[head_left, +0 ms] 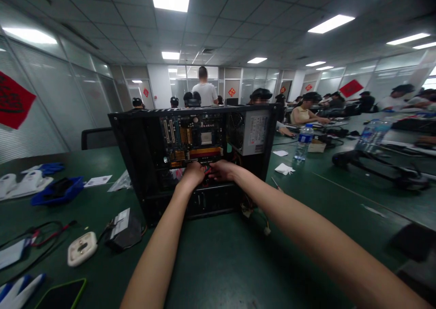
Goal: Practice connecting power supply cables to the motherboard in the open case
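A black computer case [126, 163] stands on its side edge on the green table, its open side toward me. Inside are the motherboard [206, 138] and, at the upper right, a power supply [257, 134]. Both my hands reach into the case, just below the motherboard's lower edge. Thin coloured wires [206, 168] show between them. My left hand [194, 173] is closed, its fingertips at these wires. From the right, my right hand [223, 169] meets it, fingers bent around the same wires. Exactly what the fingertips pinch is small and partly hidden.
Left of the case lie a blue tray [57, 191], a black boxy part [123, 231], a white square piece [82, 249] and a green-edged phone [61, 295]. Loose cable connectors [266, 231] hang at the case's right. Further right are a water bottle [304, 143] and a black headset [378, 168]. People sit beyond.
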Available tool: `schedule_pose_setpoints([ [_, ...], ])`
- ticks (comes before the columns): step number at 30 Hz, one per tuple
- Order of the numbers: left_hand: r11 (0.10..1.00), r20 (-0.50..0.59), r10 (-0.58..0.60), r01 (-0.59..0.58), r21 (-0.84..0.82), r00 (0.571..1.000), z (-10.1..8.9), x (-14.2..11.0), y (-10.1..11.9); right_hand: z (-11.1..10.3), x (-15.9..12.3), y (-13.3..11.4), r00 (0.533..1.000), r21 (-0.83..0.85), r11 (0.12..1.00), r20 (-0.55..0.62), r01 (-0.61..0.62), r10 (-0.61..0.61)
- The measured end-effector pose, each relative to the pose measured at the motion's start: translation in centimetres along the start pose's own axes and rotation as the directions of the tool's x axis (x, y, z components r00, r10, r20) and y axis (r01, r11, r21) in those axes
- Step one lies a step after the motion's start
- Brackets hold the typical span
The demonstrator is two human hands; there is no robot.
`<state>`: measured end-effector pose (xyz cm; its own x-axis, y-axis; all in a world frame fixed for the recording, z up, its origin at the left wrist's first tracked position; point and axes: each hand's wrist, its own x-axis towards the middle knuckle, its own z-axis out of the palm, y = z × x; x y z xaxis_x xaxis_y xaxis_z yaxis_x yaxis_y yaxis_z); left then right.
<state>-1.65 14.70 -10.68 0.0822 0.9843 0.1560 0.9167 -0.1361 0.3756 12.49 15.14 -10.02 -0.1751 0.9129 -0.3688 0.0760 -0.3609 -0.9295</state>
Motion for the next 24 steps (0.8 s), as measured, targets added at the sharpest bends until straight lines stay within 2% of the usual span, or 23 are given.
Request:
schedule_pose_setpoints([
  [6, 1.000, -0.007, 0.012, -0.012, -0.017, 1.000, 0.2, 0.0, -0.4, 0.4, 0.5, -0.1, 0.999, 0.021, 0.998, -0.009, -0.051, 0.051],
  [13, 1.000, -0.035, 0.006, -0.007, -0.012, 0.999, -0.6, -1.1, 0.2, 0.2, 0.5, 0.1, 0.999, 0.034, 0.999, -0.017, -0.039, 0.040],
  [24, 1.000, -0.041, 0.001, 0.000, 0.015, 0.999, -0.6, -1.0, 0.5, 0.0, 0.9, 0.2, 0.998, 0.061, 0.997, -0.026, -0.047, 0.049],
])
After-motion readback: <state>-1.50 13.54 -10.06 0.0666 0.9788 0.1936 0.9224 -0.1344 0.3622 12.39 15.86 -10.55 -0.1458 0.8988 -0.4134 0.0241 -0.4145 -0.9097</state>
